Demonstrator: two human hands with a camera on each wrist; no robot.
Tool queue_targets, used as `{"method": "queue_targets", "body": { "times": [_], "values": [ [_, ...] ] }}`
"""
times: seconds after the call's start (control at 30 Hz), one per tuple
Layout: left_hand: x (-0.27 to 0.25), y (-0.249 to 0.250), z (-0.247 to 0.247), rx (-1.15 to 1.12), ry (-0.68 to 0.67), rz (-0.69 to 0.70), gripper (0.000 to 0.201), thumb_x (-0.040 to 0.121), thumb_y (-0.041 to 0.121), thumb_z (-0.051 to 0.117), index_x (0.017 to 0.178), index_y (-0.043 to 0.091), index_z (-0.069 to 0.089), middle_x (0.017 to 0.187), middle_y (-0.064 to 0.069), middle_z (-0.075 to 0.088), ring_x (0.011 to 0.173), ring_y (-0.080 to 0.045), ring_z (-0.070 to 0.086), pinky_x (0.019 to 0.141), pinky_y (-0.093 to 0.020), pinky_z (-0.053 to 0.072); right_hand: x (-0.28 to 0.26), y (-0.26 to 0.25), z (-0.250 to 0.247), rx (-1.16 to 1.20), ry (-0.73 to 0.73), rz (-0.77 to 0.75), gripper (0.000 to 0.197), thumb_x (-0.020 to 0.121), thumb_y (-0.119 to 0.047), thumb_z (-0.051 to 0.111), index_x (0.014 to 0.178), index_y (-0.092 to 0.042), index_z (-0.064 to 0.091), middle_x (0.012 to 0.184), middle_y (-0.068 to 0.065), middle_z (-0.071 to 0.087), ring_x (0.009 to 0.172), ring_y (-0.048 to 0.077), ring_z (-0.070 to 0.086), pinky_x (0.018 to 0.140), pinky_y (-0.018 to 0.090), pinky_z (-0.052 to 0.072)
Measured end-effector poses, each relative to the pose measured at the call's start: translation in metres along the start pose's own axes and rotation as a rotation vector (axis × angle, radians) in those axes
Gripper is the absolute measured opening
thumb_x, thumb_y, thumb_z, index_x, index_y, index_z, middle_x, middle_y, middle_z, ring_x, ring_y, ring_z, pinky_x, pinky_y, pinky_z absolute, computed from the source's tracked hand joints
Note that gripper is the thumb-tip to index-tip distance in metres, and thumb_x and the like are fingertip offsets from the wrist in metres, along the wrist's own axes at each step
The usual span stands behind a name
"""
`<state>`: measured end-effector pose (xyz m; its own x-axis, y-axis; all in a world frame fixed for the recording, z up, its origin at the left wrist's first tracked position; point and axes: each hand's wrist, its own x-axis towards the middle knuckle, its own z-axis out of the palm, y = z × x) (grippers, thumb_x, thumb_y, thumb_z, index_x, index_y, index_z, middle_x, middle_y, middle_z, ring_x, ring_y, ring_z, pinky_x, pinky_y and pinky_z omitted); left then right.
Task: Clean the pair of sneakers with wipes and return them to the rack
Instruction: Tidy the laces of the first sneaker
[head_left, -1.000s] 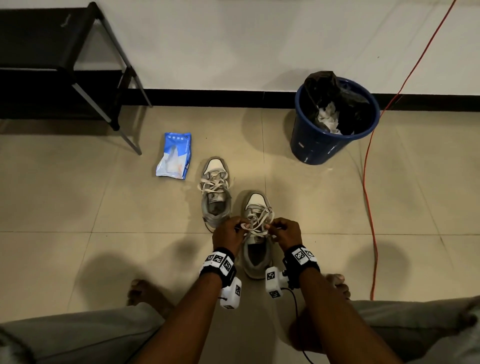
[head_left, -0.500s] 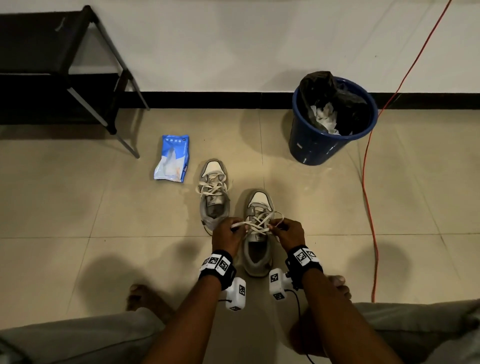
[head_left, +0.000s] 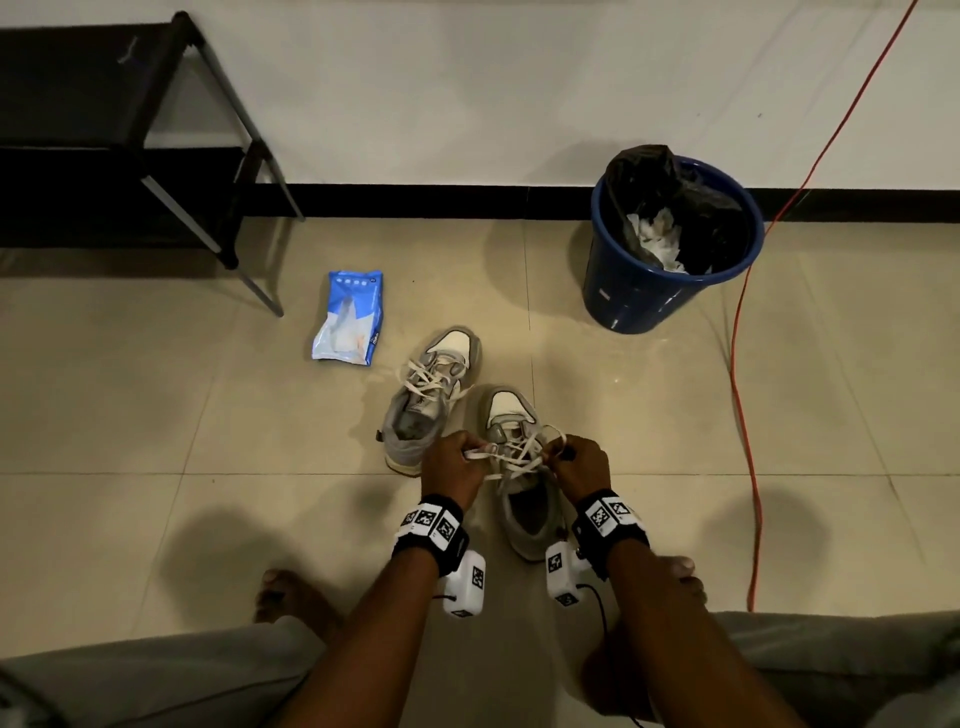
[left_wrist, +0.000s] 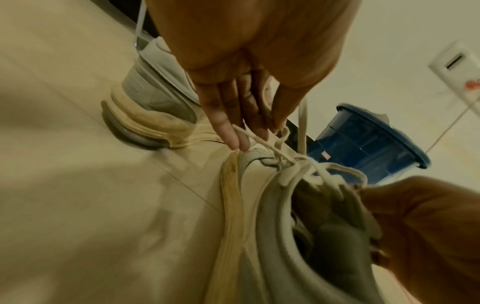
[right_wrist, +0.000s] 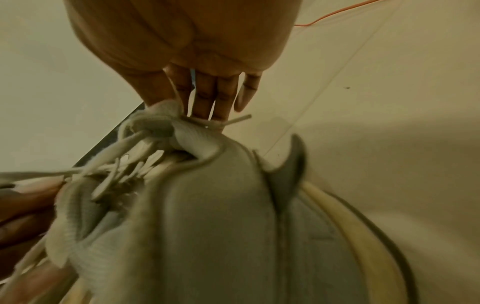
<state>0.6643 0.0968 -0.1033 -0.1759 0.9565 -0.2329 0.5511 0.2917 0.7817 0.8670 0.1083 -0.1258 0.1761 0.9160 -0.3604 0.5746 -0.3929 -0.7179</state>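
From the head camera: a person's left hand (head_left: 453, 470) and right hand (head_left: 582, 465) each hold the laces (head_left: 511, 453) of the nearer sneaker (head_left: 524, 467) on the floor, the other sneaker (head_left: 428, 400) just beside it (wipes pack (head_left: 350, 322) and bin (head_left: 670, 244) beyond). Left wrist camera: fingertips (left_wrist: 235, 135) pinch a lace. Right wrist camera: the grip is narrow, closed on a lace loop (right_wrist: 166, 121).

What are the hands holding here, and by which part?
Both hold the laces of the nearer sneaker: the left hand pinches a strand on its side, the right hand a strand on the other.
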Motion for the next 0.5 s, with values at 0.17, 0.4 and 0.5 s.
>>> {"method": "queue_targets", "body": {
  "times": [0.17, 0.4, 0.5],
  "values": [
    [0.000, -0.003, 0.006, -0.454, 0.060, -0.217, 0.008, 0.086, 0.017, 0.071, 0.082, 0.011, 0.067, 0.082, -0.010, 0.071, 0.077, -0.025, 0.067, 0.077, -0.044, 0.058, 0.008, 0.001, -0.003, 0.061, -0.018, -0.023, 0.013, 0.073, -0.028, 0.080, 0.066, -0.025, 0.070, 0.068, -0.003, 0.071, 0.070, 0.018, 0.068, 0.073, 0.039, 0.056],
    [-0.004, -0.013, 0.028, -0.420, -0.016, -0.214, 0.031, 0.059, 0.038, 0.090, 0.084, 0.023, 0.078, 0.081, 0.004, 0.077, 0.082, -0.015, 0.074, 0.076, -0.036, 0.060, 0.005, 0.005, -0.002, 0.110, -0.013, -0.030, 0.014, 0.071, -0.026, 0.081, 0.065, -0.030, 0.069, 0.067, -0.004, 0.071, 0.069, 0.018, 0.069, 0.072, 0.045, 0.057],
    [-0.006, -0.008, 0.024, -0.414, 0.005, -0.175, 0.011, 0.070, 0.016, 0.087, 0.078, 0.021, 0.081, 0.074, 0.005, 0.076, 0.074, -0.012, 0.074, 0.069, -0.031, 0.059, 0.005, 0.005, -0.001, 0.111, -0.025, -0.041, 0.020, 0.074, -0.023, 0.080, 0.062, -0.034, 0.068, 0.066, -0.003, 0.070, 0.068, 0.020, 0.069, 0.071, 0.046, 0.058]
  ]
}}
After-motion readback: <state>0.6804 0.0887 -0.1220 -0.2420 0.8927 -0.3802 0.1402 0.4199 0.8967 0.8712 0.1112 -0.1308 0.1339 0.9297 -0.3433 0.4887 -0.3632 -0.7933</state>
